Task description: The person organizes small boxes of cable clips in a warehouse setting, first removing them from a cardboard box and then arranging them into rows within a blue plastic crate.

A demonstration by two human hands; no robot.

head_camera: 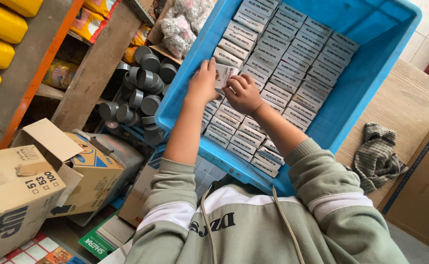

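In the head view, both hands are inside a blue bin (370, 83) that rests on a wooden bench (409, 98). The bin holds rows of small white boxes (292, 54) packed on edge. The left hand (203, 83) and right hand (243, 93) are close together, both gripping one small box (224, 74) that is lifted slightly above the left rows, between the two hands. The fingers of each hand curl around it. A checked cloth (378, 156) lies on the bench right of the bin. Left of the bin, grey pipe caps (141, 93) are heaped on a shelf, with cardboard cartons (24, 181) on the floor below.
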